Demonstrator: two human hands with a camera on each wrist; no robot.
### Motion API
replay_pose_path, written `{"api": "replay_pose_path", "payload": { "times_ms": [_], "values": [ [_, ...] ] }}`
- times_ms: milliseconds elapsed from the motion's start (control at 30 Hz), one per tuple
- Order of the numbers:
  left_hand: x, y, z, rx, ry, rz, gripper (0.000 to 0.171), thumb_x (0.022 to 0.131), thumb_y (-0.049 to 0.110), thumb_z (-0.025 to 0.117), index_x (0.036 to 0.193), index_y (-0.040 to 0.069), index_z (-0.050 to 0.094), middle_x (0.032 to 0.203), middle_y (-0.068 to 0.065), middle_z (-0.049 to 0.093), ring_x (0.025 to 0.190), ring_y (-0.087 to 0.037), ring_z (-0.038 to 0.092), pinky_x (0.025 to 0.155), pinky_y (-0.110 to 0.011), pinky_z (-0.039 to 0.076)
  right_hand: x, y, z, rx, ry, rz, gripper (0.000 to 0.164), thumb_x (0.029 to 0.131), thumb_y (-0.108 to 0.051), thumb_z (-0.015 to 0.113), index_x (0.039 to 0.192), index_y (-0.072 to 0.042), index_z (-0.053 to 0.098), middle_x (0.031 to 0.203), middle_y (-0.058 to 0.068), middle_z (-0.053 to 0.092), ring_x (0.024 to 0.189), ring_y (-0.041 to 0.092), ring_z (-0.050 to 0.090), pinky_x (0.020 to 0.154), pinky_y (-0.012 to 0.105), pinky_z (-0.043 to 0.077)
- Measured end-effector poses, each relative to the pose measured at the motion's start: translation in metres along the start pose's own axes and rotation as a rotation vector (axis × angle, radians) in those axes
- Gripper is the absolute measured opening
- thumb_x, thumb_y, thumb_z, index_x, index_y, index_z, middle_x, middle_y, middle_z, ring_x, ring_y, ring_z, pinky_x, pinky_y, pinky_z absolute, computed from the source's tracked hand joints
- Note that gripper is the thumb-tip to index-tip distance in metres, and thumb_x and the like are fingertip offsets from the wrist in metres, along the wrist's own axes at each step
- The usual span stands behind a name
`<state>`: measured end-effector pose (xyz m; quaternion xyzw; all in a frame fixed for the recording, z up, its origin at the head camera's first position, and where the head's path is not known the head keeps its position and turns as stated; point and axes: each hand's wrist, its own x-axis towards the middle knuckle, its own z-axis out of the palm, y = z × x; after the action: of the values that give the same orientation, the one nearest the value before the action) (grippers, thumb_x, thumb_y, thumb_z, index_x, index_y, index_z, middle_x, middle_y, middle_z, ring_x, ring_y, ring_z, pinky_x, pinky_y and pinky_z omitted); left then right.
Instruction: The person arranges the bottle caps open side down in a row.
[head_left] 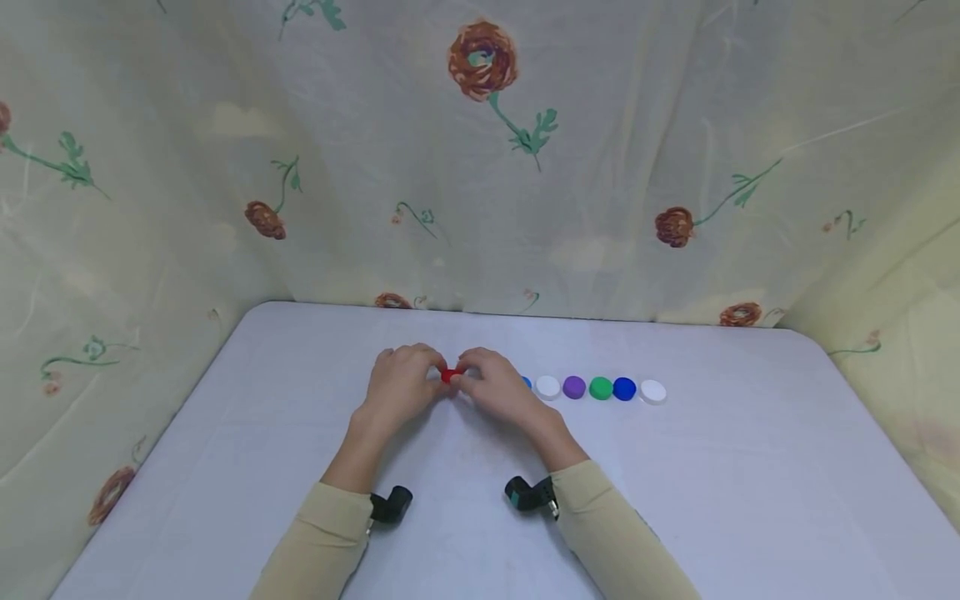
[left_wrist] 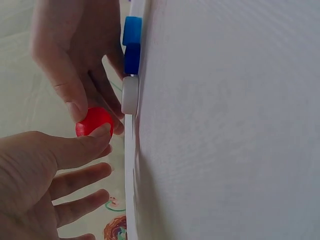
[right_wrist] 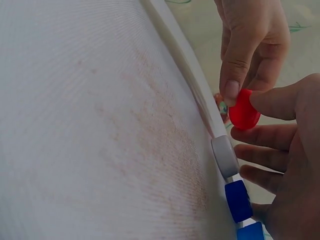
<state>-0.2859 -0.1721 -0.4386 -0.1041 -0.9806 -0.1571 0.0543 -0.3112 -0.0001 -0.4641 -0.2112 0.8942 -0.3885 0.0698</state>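
Both hands meet over the table and pinch one red bottle cap (head_left: 450, 375). My left hand (head_left: 401, 387) grips it from the left, thumb on the cap's face in the left wrist view. From the other side, my right hand (head_left: 502, 390) holds the same cap between thumb and fingers. The red cap (right_wrist: 244, 112) is tilted, its ridged edge showing in the right wrist view. Close under the right hand's fingers stand a white cap (left_wrist: 130, 95), a dark blue cap (left_wrist: 132, 59) and a lighter blue cap (left_wrist: 132, 31), mostly hidden by that hand in the head view.
To the right of the hands, the row goes on with a white cap (head_left: 547, 387), a purple cap (head_left: 573, 387), a green cap (head_left: 601, 388), a blue cap (head_left: 624, 389) and another white cap (head_left: 653, 392). A flowered curtain (head_left: 600, 167) hangs around the white table (head_left: 750, 467).
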Motion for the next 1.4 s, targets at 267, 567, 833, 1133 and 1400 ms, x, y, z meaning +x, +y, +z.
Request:
{"api": "replay_pose_path", "payload": {
  "times_ms": [267, 567, 833, 1133, 1400],
  "values": [
    [0.0005, -0.0004, 0.0002, 0.014, 0.021, 0.023, 0.015, 0.087, 0.023, 0.077, 0.102, 0.018, 0.078, 0.115, -0.002, 0.074, 0.113, -0.026, 0.066, 0.102, -0.054, 0.045, -0.0003, -0.0030, -0.0013, 0.005, 0.005, 0.022, 0.026, 0.097, -0.028, 0.059, 0.110, -0.010, 0.071, 0.135, 0.010, 0.061, 0.134, 0.028, 0.051, 0.115, 0.048, 0.039],
    [-0.0002, -0.0011, 0.0023, 0.023, 0.042, 0.023, 0.022, 0.085, 0.032, 0.078, 0.102, 0.017, 0.079, 0.108, -0.002, 0.076, 0.106, -0.025, 0.069, 0.097, -0.052, 0.048, -0.0006, -0.0031, -0.0029, 0.018, 0.013, 0.003, 0.031, 0.101, -0.027, 0.054, 0.111, -0.005, 0.073, 0.133, 0.013, 0.063, 0.132, 0.030, 0.054, 0.115, 0.046, 0.039],
    [-0.0015, 0.0010, 0.0000, -0.001, 0.016, -0.024, 0.022, 0.087, 0.033, 0.077, 0.102, 0.018, 0.079, 0.105, -0.003, 0.076, 0.097, -0.024, 0.069, 0.084, -0.043, 0.052, -0.0002, -0.0036, -0.0034, -0.106, 0.138, -0.077, 0.022, 0.096, -0.022, 0.062, 0.103, -0.006, 0.075, 0.123, 0.011, 0.068, 0.125, 0.029, 0.057, 0.112, 0.046, 0.041],
    [-0.0016, -0.0009, 0.0021, -0.056, -0.031, -0.070, 0.025, 0.088, 0.032, 0.075, 0.109, 0.017, 0.078, 0.113, -0.004, 0.075, 0.106, -0.025, 0.068, 0.089, -0.043, 0.053, -0.0028, -0.0087, -0.0035, -0.143, 0.181, -0.056, 0.016, 0.093, -0.019, 0.065, 0.100, -0.008, 0.076, 0.126, 0.008, 0.067, 0.130, 0.028, 0.055, 0.113, 0.047, 0.040],
    [-0.0008, -0.0003, 0.0010, -0.057, -0.026, -0.067, 0.032, 0.083, 0.029, 0.082, 0.110, 0.015, 0.077, 0.116, -0.004, 0.074, 0.111, -0.025, 0.067, 0.097, -0.045, 0.050, -0.0005, -0.0056, -0.0026, -0.063, 0.176, -0.023, 0.017, 0.094, -0.020, 0.063, 0.094, -0.008, 0.076, 0.127, 0.007, 0.066, 0.130, 0.027, 0.054, 0.114, 0.046, 0.040]
  ]
}}
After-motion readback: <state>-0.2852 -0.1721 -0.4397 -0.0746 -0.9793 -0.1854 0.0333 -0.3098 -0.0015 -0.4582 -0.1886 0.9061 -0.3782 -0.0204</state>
